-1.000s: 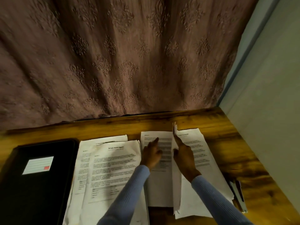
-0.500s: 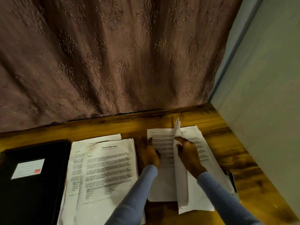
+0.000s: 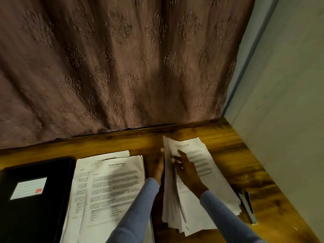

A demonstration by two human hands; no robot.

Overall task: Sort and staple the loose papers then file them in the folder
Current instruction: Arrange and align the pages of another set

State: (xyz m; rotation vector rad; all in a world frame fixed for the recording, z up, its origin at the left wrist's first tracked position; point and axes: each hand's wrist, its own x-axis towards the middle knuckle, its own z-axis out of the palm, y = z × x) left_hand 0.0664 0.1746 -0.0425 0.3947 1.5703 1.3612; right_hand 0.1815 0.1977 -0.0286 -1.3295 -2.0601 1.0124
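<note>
My right hand (image 3: 185, 170) lies flat, fingers spread, on the right paper stack (image 3: 206, 174). My left hand (image 3: 157, 168) presses that stack's left edge with straight fingers. Left of it, a sheet (image 3: 112, 188) reads "Sample Health Report"; the folder (image 3: 35, 199) lies farther left.

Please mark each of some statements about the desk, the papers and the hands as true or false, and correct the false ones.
1. The black folder lies closed at the left end of the wooden desk. True.
2. The stapler is held in the right hand. False: it lies on the desk beside the right paper stack, untouched.
3. The sheet headed "Sample Health Report" lies between the folder and the left hand. True.
4. Both hands are at the folder. False: they handle the right paper stack.
</note>
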